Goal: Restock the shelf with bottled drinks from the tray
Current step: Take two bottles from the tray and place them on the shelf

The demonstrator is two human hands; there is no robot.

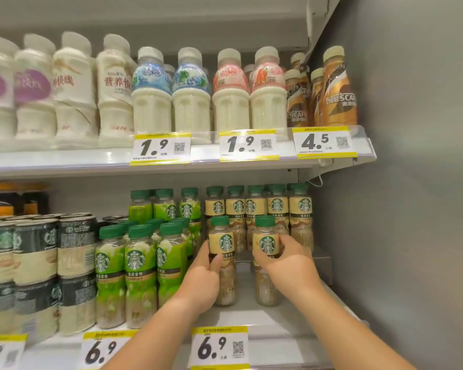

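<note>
Head view, close to the shelves

It faces forward from between the two shelf levels, near the lower shelf (278, 324), with the grey side wall (412, 209) on its right.

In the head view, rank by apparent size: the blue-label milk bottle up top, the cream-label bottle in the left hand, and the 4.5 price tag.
1. Blue-label milk bottle
2. Cream-label bottle in the left hand; it sits nearer the camera, so true size is unsure.
3. 4.5 price tag

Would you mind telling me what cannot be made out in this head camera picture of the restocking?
- The tray: outside the head view, so the remaining stock is unknown.
- Lower body of the bottle in the left hand: hidden by the palm.
- Rows behind the beige-label bottles: hidden by the front ones.
- Far-left white bottles: labels blurred.
- Small print on the 6.9 price tag: too small.
</note>
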